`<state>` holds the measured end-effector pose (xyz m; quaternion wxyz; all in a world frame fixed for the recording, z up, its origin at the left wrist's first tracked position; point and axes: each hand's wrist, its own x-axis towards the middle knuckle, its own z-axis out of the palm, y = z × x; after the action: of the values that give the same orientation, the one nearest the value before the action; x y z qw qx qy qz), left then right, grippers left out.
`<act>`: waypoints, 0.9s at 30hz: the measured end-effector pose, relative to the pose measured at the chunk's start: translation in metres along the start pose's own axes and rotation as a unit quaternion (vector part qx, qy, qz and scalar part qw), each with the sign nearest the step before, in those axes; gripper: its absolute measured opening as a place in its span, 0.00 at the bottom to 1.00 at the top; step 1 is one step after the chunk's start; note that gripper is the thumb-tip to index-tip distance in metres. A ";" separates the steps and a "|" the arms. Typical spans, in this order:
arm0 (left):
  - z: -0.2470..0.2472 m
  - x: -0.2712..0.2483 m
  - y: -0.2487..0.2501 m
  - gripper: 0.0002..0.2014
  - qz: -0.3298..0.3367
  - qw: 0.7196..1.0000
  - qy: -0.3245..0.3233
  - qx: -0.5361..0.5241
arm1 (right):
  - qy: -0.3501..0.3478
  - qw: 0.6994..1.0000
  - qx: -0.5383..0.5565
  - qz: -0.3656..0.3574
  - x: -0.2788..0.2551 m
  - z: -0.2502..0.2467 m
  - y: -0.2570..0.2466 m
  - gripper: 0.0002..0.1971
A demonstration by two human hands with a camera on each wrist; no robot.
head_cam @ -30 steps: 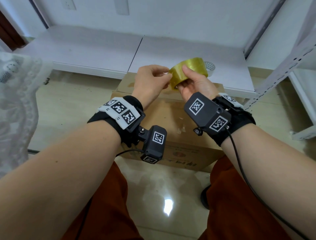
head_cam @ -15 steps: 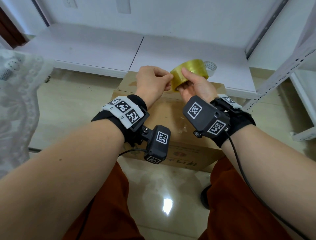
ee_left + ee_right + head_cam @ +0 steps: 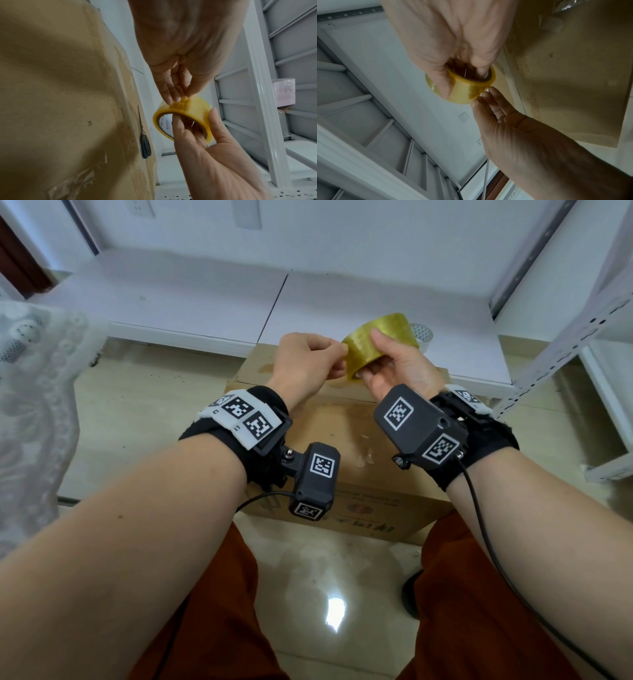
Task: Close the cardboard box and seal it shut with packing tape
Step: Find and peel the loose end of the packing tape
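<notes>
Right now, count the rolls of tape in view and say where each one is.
2. A yellow translucent tape roll is held in the right hand above the box; a white patterned tape roll lies on the white shelf behind it, partly hidden.

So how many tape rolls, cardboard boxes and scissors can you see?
Tape rolls: 2, the yellow roll and a pale roll behind it
Cardboard box: 1
Scissors: 1
Total: 4
</notes>
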<state>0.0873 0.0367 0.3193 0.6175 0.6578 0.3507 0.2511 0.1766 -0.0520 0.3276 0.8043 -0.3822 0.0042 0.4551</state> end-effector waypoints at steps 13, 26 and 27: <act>0.005 0.002 -0.002 0.10 -0.046 0.996 -0.028 -0.064 | 0.013 1.000 -0.024 0.007 0.005 -0.007 -0.004 0.05; 0.006 0.000 0.000 0.08 -0.074 0.985 -0.006 -0.154 | 0.027 1.000 -0.005 0.010 0.009 -0.010 -0.002 0.09; 0.006 -0.001 0.000 0.08 -0.078 0.983 -0.006 -0.163 | 0.028 1.000 -0.005 0.010 0.009 -0.010 -0.003 0.10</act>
<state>0.0916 0.0324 0.3187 0.7366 0.5202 0.3514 0.2515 0.1877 -0.0523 0.3188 0.7975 -0.3983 0.0282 0.4522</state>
